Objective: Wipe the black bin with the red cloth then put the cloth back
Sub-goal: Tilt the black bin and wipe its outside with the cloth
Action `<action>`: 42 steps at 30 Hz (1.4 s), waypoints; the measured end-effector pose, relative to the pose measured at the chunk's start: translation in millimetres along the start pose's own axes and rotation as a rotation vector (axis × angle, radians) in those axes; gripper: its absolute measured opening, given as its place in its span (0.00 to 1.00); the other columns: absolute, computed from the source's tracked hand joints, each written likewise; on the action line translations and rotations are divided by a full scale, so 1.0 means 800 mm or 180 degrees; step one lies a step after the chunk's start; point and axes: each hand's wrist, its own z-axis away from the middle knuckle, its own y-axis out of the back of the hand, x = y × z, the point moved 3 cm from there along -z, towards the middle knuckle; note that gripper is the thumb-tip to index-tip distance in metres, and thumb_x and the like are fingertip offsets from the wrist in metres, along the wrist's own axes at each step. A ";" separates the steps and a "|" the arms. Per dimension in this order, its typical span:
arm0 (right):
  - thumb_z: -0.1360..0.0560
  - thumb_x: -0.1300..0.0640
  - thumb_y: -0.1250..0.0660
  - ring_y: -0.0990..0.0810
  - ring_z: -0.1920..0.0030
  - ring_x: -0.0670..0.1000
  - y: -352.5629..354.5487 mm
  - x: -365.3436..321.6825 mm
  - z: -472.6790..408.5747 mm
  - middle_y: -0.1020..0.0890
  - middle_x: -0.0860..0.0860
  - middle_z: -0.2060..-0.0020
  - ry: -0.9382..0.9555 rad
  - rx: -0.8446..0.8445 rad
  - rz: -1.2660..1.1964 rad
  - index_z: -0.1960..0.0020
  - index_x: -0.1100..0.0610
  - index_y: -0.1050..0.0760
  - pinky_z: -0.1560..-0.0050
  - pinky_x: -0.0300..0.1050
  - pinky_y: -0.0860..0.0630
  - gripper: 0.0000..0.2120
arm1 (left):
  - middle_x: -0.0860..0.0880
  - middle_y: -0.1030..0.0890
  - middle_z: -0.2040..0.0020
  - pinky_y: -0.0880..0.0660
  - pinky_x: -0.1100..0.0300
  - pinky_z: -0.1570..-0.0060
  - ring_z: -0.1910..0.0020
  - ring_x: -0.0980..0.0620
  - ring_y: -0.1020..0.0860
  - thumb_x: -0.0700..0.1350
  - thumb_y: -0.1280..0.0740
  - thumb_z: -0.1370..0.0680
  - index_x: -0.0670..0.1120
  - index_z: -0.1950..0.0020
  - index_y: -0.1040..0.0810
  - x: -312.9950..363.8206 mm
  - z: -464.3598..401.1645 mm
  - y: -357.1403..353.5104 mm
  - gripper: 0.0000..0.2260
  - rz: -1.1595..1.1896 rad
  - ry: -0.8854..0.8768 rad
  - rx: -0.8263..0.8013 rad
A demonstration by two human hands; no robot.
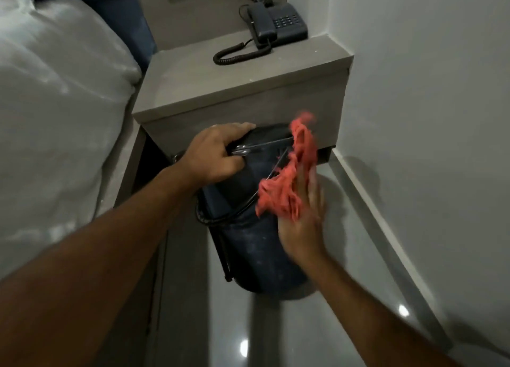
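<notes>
The black bin (256,245) hangs tilted above the floor, in front of the nightstand, its base toward me. My left hand (215,154) grips the bin's far end, at its rim and metal handle. A frayed red cloth (289,179) lies against the bin's right side. My right hand (303,220) presses the cloth there, fingers fairly flat and blurred by motion. The bin's surface looks dusty.
A grey nightstand (226,91) stands just behind the bin, with a dark corded telephone (278,24) on top. A bed with white bedding (55,96) fills the left side. A white wall (427,91) runs along the right. The glossy grey floor (317,325) lies below.
</notes>
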 end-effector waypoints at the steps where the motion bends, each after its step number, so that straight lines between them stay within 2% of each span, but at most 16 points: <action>1: 0.23 0.43 0.39 0.33 0.26 0.62 -0.008 -0.002 -0.026 0.34 0.59 0.23 0.0125 0.0233 0.0282 0.22 0.47 0.45 0.28 0.65 0.35 0.33 | 0.43 0.22 0.33 0.30 0.49 0.33 0.33 0.45 0.25 0.44 0.35 0.36 0.44 0.31 0.26 -0.001 -0.004 -0.001 0.32 0.0027 0.0040 0.0012; 5: 0.21 0.46 0.40 0.40 0.23 0.64 -0.019 0.010 -0.028 0.40 0.59 0.22 0.0978 0.0543 0.0827 0.21 0.50 0.45 0.26 0.66 0.42 0.31 | 0.45 0.21 0.34 0.30 0.52 0.34 0.34 0.46 0.25 0.45 0.35 0.36 0.46 0.31 0.25 -0.008 -0.006 -0.005 0.31 0.0057 0.0208 0.0137; 8: 0.31 0.42 0.32 0.54 0.19 0.64 -0.015 0.053 0.072 0.46 0.55 0.21 0.2633 -0.0305 0.1810 0.24 0.46 0.37 0.23 0.70 0.56 0.37 | 0.46 0.21 0.33 0.30 0.53 0.35 0.34 0.46 0.25 0.46 0.36 0.36 0.47 0.31 0.26 -0.009 -0.003 -0.007 0.31 -0.0036 0.0218 0.0167; 10: 0.33 0.42 0.32 0.54 0.19 0.64 -0.013 0.065 0.098 0.43 0.52 0.20 0.3255 -0.0948 0.2344 0.25 0.44 0.33 0.25 0.74 0.60 0.36 | 0.47 0.21 0.34 0.29 0.52 0.35 0.34 0.46 0.25 0.46 0.37 0.36 0.48 0.31 0.26 -0.010 -0.003 -0.006 0.31 -0.0053 0.0225 0.0122; 12: 0.30 0.43 0.34 0.48 0.20 0.64 -0.027 0.034 0.067 0.35 0.51 0.22 0.3501 -0.0958 0.2452 0.28 0.46 0.30 0.26 0.74 0.60 0.31 | 0.48 0.20 0.34 0.29 0.51 0.36 0.35 0.46 0.24 0.46 0.37 0.35 0.49 0.31 0.26 -0.010 -0.005 -0.006 0.31 -0.0043 0.0236 0.0117; 16: 0.27 0.46 0.37 0.39 0.26 0.62 -0.075 -0.049 -0.014 0.23 0.52 0.30 0.2910 -0.0588 0.2438 0.29 0.50 0.26 0.26 0.72 0.63 0.26 | 0.46 0.21 0.34 0.29 0.49 0.36 0.35 0.46 0.24 0.47 0.37 0.34 0.48 0.30 0.26 -0.001 -0.016 -0.012 0.30 -0.0126 0.0172 0.0046; 20: 0.28 0.48 0.34 0.33 0.25 0.60 -0.088 -0.020 0.064 0.25 0.53 0.28 0.3415 -0.1468 0.3012 0.29 0.54 0.25 0.23 0.69 0.53 0.29 | 0.47 0.21 0.33 0.29 0.48 0.35 0.33 0.46 0.25 0.46 0.36 0.35 0.48 0.31 0.26 -0.011 -0.011 -0.006 0.31 -0.0020 0.0156 0.0002; 23: 0.21 0.45 0.41 0.37 0.22 0.56 -0.064 0.046 0.139 0.28 0.50 0.25 0.4089 -0.2095 0.3514 0.31 0.51 0.23 0.24 0.70 0.67 0.22 | 0.47 0.21 0.33 0.29 0.50 0.34 0.33 0.48 0.25 0.44 0.35 0.35 0.47 0.31 0.26 -0.015 -0.006 -0.003 0.31 0.0083 0.0048 -0.0015; 25: 0.26 0.39 0.36 0.38 0.22 0.57 -0.038 0.072 0.150 0.29 0.52 0.25 0.4369 -0.2287 0.3270 0.32 0.50 0.24 0.24 0.68 0.68 0.26 | 0.47 0.22 0.33 0.30 0.52 0.33 0.33 0.49 0.26 0.43 0.35 0.36 0.47 0.30 0.26 -0.016 -0.004 -0.003 0.32 0.0170 0.0021 0.0006; 27: 0.33 0.33 0.30 0.42 0.21 0.60 -0.020 0.072 0.121 0.34 0.55 0.23 0.4094 -0.1815 0.2989 0.29 0.50 0.28 0.23 0.69 0.58 0.37 | 0.47 0.22 0.33 0.30 0.54 0.33 0.33 0.49 0.26 0.43 0.35 0.37 0.47 0.31 0.26 -0.020 0.000 -0.002 0.33 0.0211 0.0021 0.0073; 29: 0.27 0.36 0.33 0.47 0.20 0.61 -0.014 0.040 0.055 0.38 0.57 0.23 0.3194 -0.0762 0.2590 0.26 0.46 0.31 0.25 0.74 0.54 0.32 | 0.47 0.21 0.34 0.31 0.56 0.33 0.33 0.50 0.26 0.43 0.35 0.38 0.46 0.31 0.25 -0.024 0.003 -0.002 0.33 0.0243 0.0030 0.0186; 31: 0.26 0.35 0.35 0.49 0.19 0.61 -0.020 0.014 0.004 0.39 0.58 0.22 0.2304 -0.0317 0.2022 0.27 0.43 0.31 0.26 0.75 0.51 0.30 | 0.47 0.21 0.34 0.32 0.60 0.33 0.34 0.53 0.26 0.42 0.36 0.39 0.46 0.32 0.25 -0.026 0.004 -0.003 0.34 0.0336 0.0084 0.0249; 33: 0.27 0.36 0.35 0.48 0.19 0.63 -0.031 0.013 0.004 0.42 0.56 0.20 0.2056 -0.0243 0.1893 0.25 0.42 0.33 0.27 0.76 0.50 0.32 | 0.48 0.22 0.34 0.34 0.64 0.34 0.35 0.56 0.28 0.42 0.36 0.40 0.46 0.32 0.24 -0.028 0.003 -0.003 0.34 0.0376 0.0128 0.0250; 36: 0.26 0.43 0.36 0.50 0.19 0.62 -0.025 0.072 0.098 0.46 0.52 0.18 0.2776 -0.0635 0.2258 0.22 0.42 0.37 0.27 0.78 0.58 0.33 | 0.51 0.24 0.35 0.37 0.73 0.36 0.35 0.59 0.29 0.40 0.35 0.40 0.44 0.32 0.25 -0.031 0.010 0.000 0.34 0.0416 0.0137 0.0202; 39: 0.30 0.39 0.36 0.49 0.19 0.58 -0.004 0.109 0.164 0.45 0.49 0.19 0.3345 -0.1382 0.2621 0.21 0.44 0.39 0.26 0.76 0.61 0.38 | 0.52 0.23 0.38 0.34 0.76 0.40 0.39 0.64 0.29 0.39 0.34 0.40 0.45 0.32 0.25 -0.035 0.018 0.005 0.34 0.0468 0.0090 0.0129; 42: 0.28 0.39 0.37 0.51 0.19 0.62 -0.016 0.057 0.096 0.53 0.54 0.17 0.2187 -0.0702 0.1773 0.20 0.47 0.47 0.29 0.78 0.48 0.40 | 0.49 0.20 0.40 0.26 0.60 0.40 0.40 0.56 0.23 0.36 0.34 0.43 0.45 0.34 0.23 -0.048 0.019 0.005 0.35 0.0802 0.0227 0.0177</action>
